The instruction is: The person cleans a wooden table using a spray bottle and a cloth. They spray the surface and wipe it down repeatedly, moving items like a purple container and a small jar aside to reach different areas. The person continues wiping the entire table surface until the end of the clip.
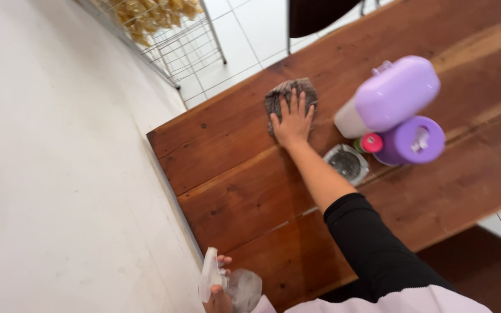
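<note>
I'm mid-wipe: my right hand (292,123), fingers spread, presses the grey cloth (290,95) flat on the wooden table (233,191), left of the lilac bottle (391,98), while my left hand (220,293) grips a clear spray bottle (230,284) by the table's near edge; next I judge a firm, even sweep.

Right hand (292,123) lies flat, fingers spread, on a grey cloth (290,96) on the wooden counter (233,191). Left hand (220,295) grips a clear spray bottle (236,285) at the counter's near edge. Two purple containers (398,110) stand just beside the right forearm.
</note>
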